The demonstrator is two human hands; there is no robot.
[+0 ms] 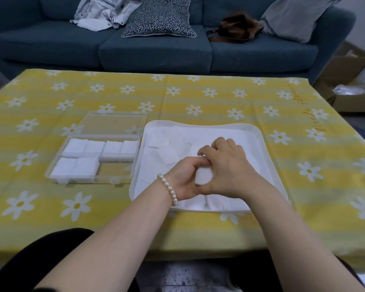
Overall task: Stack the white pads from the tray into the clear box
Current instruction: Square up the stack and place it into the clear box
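Your left hand point(184, 178) and right hand point(226, 167) pinch one small stack of white pads point(202, 175) between curled fingers, above the tray point(268, 157) near its front edge. More pads lie loose in the tray. The box point(93, 180), just left, holds six stacks; its front-right compartment is bare.

Only writing in view: cursive script in orange-brown on yellow daisy-print tablecloth point(198, 98), near its far right edge, running along that edge. Appears to read "little flower"; first word fairly legible, second blurred, uncertain. No other readable text, labels, brands or numbers anywhere, neither on table's things nor on what lies behind table.
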